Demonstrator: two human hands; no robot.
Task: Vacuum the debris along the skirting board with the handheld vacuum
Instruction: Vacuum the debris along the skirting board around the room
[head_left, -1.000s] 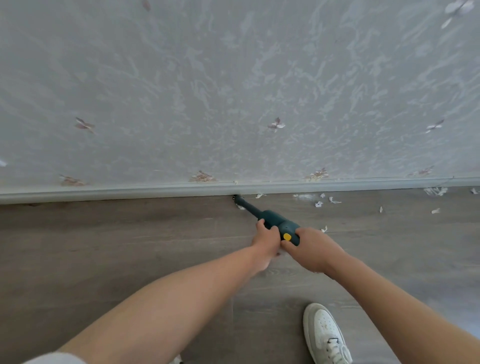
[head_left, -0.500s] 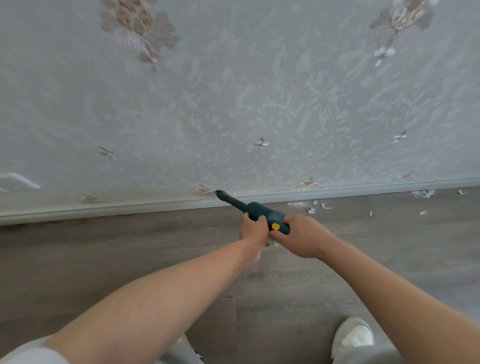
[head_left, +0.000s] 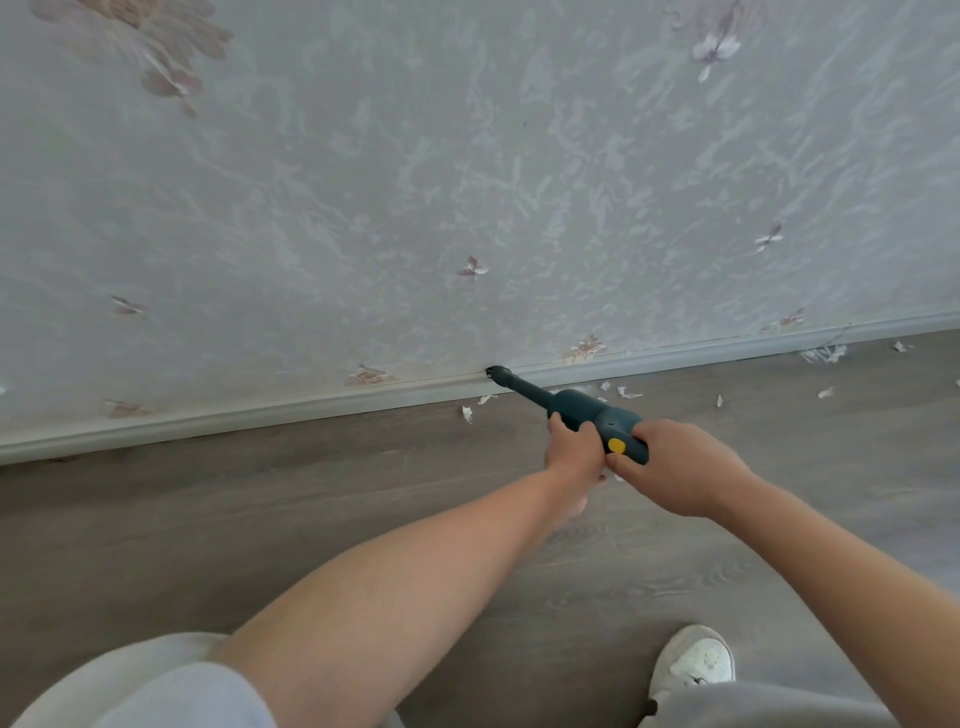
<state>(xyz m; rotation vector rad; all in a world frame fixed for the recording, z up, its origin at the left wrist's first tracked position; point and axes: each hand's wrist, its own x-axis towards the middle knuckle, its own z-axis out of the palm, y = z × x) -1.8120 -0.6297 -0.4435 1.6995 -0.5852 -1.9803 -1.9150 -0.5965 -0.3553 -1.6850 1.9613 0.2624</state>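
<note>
**Q:** Wallpapered wall (head_left: 467, 182) above, grey wood-look floor (head_left: 208, 519) below. What lies between them, head view?

**A:** Pale skirting board (head_left: 260, 413), running across the frame and rising to the right. All positions below are logged against it.

**Q:** Tool and hands?

**A:** Dark green handheld vacuum (head_left: 587, 410), yellow button on its rear. Left hand (head_left: 574, 449) is wrapped round the body just behind the nozzle; right hand (head_left: 675, 467) grips the rear handle, thumb beside the button. The hands touch each other. The nozzle tip (head_left: 496, 373) is raised to the top edge of the skirting board, where it meets the wallpaper, not at floor level.

**Q:** Debris status?

**A:** White paper scraps (head_left: 626, 392) lie on the floor at the foot of the skirting board, beside the vacuum body. Two more (head_left: 467, 413) sit just below the nozzle. A larger clump (head_left: 823, 353) lies against the board further right, with loose bits near it. Left of the nozzle, the foot of the board shows no scraps.

**Q:** Progress?

**A:** Judged partial. The left stretch looks clean; everything to the right is left to do. Whether the motor is running cannot be told.

**Q:** Other?

**A:** White shoe (head_left: 693, 662) on the floor, well away from the board.
</note>
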